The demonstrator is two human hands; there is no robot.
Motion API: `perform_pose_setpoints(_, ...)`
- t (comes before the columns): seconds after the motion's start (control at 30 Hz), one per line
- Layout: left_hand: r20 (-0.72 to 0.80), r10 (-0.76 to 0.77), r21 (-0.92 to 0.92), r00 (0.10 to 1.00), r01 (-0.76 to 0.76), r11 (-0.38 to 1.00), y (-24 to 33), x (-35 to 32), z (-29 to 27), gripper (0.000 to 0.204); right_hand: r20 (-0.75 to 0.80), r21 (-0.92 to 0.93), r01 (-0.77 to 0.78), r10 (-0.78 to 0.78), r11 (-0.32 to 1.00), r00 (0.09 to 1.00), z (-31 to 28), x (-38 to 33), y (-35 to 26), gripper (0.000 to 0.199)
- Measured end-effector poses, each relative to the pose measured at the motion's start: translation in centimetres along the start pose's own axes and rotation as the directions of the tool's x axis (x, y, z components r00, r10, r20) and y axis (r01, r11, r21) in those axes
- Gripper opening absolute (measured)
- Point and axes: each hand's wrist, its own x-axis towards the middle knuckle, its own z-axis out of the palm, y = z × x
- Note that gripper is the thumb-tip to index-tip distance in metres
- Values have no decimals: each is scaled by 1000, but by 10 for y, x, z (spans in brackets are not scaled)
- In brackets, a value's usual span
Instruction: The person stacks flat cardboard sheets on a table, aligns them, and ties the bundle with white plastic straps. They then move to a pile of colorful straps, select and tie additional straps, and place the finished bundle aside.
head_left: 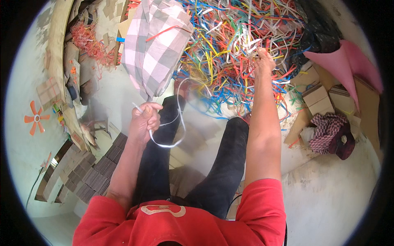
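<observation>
My left hand [145,119] is closed around a white plastic strap [179,139]. One short end sticks out above the fist, and the rest hangs in a loose loop to the right, over my legs. My right arm reaches forward to a big tangled heap of coloured plastic straps [221,53] in red, white, blue, yellow and green. At the heap's right part, my right hand [265,62] has its fingers drawn together beside some white strips. What lies between those fingers is hard to make out.
A checked cloth [158,45] with a red strip on it lies left of the heap. Stacked cardboard pieces [98,170] stand at the left. On the right are a pink sheet [344,65], cardboard boxes [318,99] and a bundled checked scarf [328,133]. An orange fan [37,118] shows far left.
</observation>
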Motion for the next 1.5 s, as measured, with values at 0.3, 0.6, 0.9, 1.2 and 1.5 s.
perform_pose_setpoints(0.3,-18,32,0,999,-32,999,11,-14,-11,39,-36,-470,296,-354,831,935,-6,-19,-23,7)
perform_pose_setpoints(0.6,76,59,-139,995,-48,989,84,-89,1,40,238,-194,338,-290,921,927,17,-216,-211,11)
perform_pose_setpoints(0.9,262,344,-214,902,-293,932,197,-151,-32,22,447,-825,553,-467,114,763,90,-405,-367,21)
perform_pose_setpoints(1.2,107,622,-132,776,-609,782,286,-236,-128,12,450,-833,542,-439,107,778,132,-500,-384,21)
perform_pose_setpoints(1.5,-198,842,190,502,-823,535,272,-367,-219,21,635,-538,577,-155,614,757,146,-499,-367,22)
